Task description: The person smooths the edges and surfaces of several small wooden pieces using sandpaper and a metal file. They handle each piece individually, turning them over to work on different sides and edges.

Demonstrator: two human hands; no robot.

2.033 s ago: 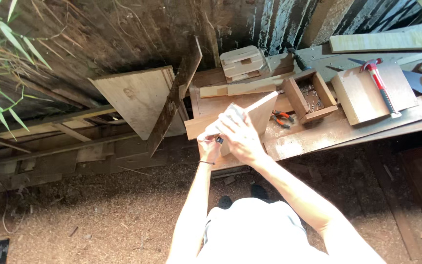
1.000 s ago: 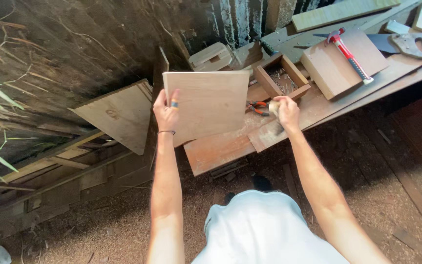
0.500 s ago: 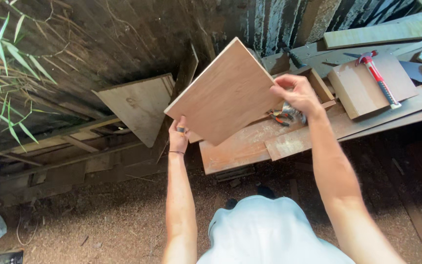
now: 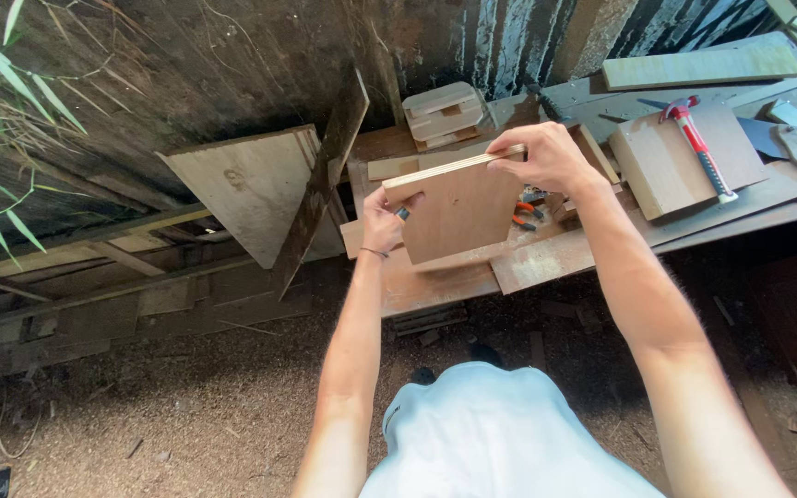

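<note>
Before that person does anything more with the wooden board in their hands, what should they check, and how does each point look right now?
1. Left hand grips the plywood board at its left edge: ok.
2. Right hand pinches the board's top edge near its right corner: ok.
3. Board held upright above the workbench, not resting flat: ok.
4. Orange-handled pliers lie on the bench right beside and partly behind the board, in the way if it is laid down: not ok.
5. Red-handled hammer rests on a wooden block, apart from both hands: ok.
6. Board's far face free of nails or splinters: cannot tell, hidden.
</note>
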